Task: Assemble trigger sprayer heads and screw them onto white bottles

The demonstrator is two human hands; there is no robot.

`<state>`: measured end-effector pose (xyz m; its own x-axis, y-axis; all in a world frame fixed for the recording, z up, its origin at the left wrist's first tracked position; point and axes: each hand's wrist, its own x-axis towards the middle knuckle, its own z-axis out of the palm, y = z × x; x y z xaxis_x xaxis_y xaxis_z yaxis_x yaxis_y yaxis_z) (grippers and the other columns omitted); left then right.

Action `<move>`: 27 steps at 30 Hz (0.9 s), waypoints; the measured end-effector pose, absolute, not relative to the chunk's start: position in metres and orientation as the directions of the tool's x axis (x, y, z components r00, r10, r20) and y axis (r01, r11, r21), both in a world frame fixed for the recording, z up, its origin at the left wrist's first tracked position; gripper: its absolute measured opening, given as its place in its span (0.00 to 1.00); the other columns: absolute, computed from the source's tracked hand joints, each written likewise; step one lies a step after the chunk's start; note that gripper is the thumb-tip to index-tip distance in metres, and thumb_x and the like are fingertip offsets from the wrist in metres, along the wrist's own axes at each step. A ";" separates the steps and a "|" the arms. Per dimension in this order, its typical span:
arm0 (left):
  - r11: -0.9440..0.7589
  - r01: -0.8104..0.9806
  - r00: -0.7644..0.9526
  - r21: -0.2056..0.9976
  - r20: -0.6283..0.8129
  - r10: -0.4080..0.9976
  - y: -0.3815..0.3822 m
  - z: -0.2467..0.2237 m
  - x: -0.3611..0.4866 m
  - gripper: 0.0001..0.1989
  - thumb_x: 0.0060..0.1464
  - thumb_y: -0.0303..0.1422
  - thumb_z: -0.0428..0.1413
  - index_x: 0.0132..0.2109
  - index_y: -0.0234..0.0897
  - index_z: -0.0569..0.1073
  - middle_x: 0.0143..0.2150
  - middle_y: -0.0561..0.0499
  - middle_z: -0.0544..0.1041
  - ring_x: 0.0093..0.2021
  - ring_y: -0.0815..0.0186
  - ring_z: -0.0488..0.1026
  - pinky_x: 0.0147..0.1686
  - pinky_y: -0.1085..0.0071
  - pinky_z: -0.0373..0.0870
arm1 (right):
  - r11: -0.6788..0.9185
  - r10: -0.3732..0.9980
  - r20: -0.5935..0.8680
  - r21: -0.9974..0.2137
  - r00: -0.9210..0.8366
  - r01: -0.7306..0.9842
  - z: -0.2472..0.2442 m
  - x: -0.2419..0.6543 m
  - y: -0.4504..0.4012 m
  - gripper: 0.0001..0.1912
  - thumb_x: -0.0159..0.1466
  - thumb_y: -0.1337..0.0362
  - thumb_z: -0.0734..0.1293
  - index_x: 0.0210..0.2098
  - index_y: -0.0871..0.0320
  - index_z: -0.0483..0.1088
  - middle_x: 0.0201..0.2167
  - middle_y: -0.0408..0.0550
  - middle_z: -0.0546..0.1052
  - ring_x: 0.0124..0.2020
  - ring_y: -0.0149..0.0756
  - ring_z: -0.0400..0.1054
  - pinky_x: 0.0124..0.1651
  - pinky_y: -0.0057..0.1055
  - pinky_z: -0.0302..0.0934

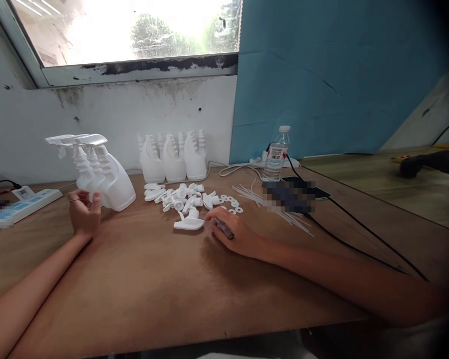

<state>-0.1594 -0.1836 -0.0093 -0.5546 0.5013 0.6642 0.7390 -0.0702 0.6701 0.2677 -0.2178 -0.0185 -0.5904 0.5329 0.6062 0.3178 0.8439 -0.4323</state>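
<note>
My left hand point(85, 212) is beside the spray bottles point(115, 182) at the left, thumb raised and fingers loosely apart, with nothing visible in it. Those white bottles have trigger heads point(77, 139) on top. In my right hand point(239, 234) is a slim tool point(223, 228) with a silver tip and a dark end, which looks like tweezers. Its tip points at a pile of white trigger sprayer heads point(179, 197). One sprayer head point(189, 223) lies apart on the table, just left of my right fingers. White ring washers point(232, 203) lie behind that hand.
Several headless white bottles point(174, 159) stand along the wall. Thin white tubes point(284, 214) lie right of the washers, near a water bottle point(275, 157) and a phone point(318, 189) with black cables point(362, 227). A power strip point(33, 207) sits at far left.
</note>
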 end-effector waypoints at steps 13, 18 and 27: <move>0.189 0.745 -0.590 0.640 0.500 0.634 -0.168 -0.018 -0.151 0.31 0.42 0.52 0.62 0.48 0.40 0.63 0.25 0.53 0.71 0.32 0.53 0.74 0.26 0.68 0.60 | 0.854 0.519 0.623 -0.412 -0.586 0.319 -0.017 0.267 -0.218 0.10 0.66 0.70 0.58 0.46 0.55 0.64 0.42 0.51 0.72 0.41 0.37 0.69 0.45 0.35 0.65; 0.213 0.762 -0.575 0.611 0.488 0.656 -0.172 -0.017 -0.147 0.29 0.38 0.55 0.62 0.41 0.41 0.65 0.26 0.54 0.70 0.31 0.55 0.73 0.27 0.69 0.61 | 0.806 0.584 0.588 -0.502 -0.561 0.313 -0.019 0.269 -0.217 0.10 0.69 0.67 0.57 0.47 0.55 0.67 0.43 0.50 0.75 0.44 0.35 0.71 0.48 0.34 0.66; 0.033 0.936 -0.273 0.350 0.665 0.695 -0.197 -0.010 -0.123 0.20 0.52 0.49 0.54 0.42 0.39 0.65 0.30 0.54 0.71 0.29 0.62 0.72 0.29 0.72 0.64 | 0.694 0.691 0.520 -0.671 -0.502 0.260 -0.026 0.272 -0.215 0.11 0.71 0.62 0.56 0.50 0.52 0.65 0.38 0.46 0.78 0.29 0.30 0.72 0.34 0.29 0.65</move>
